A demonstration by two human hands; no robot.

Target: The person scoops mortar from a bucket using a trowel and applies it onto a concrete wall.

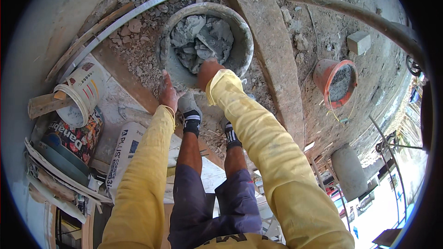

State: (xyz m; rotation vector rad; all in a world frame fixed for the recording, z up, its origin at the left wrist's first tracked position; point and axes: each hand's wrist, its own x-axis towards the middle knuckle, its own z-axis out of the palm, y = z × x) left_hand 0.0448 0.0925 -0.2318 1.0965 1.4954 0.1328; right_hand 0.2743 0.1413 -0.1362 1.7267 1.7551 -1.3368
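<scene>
While left grip [169,93] spreads beside bucket [245,48], grey mortar [216,32] lies beyond right grip [209,72], closure unclear

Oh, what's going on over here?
A person in yellow sleeves has their right hand over the near side of a round tub holding lumpy grey paste; any tool is hard to make out. The left hand is open beside the tub. An orange bucket sits off to the right.
</scene>
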